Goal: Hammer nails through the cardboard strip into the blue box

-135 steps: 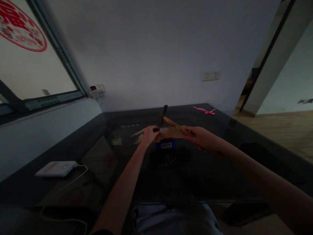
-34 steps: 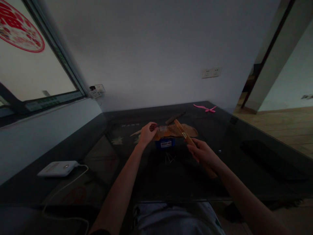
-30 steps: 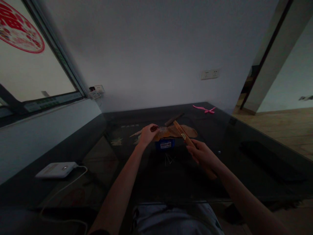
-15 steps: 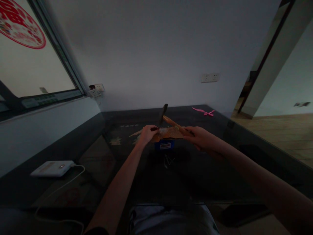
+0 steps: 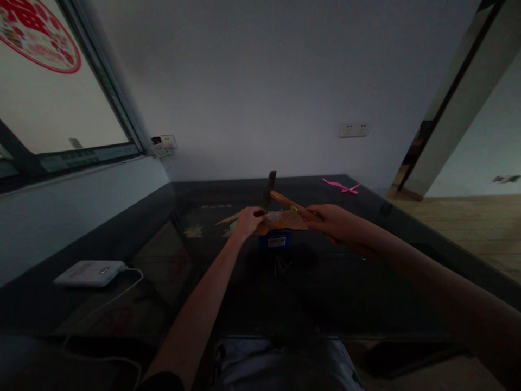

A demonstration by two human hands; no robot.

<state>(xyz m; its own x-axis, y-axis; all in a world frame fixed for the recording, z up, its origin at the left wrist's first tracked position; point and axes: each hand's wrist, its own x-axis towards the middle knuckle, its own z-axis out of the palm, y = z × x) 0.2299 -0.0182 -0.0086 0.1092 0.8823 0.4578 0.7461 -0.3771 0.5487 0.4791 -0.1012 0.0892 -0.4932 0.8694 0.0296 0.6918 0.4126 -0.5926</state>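
My right hand point(image 5: 331, 220) is wrapped round the wooden handle of a hammer point(image 5: 291, 205), whose dark head stands up near the middle of the view. Under the hammer lies a brown, rough-surfaced piece point(image 5: 287, 219) on top of a blue box point(image 5: 275, 240) with a white label. At the left end of the piece, my left hand point(image 5: 248, 221) is closed in a pinch; what sits between its fingertips is too small to make out. Several thin nail-like metal pieces point(image 5: 280, 265) lie on the dark table just in front of the box.
The glossy black table point(image 5: 171, 309) meets the wall at the back. A white power bank point(image 5: 91, 273) with a cable lies at the left. A pink ribbon point(image 5: 345, 189) is at the back right. Wall sockets point(image 5: 354, 130) are above.
The view has shifted slightly. The hammer's head stands a little more upright and nearer my left hand. Both hands keep nearly the same places.
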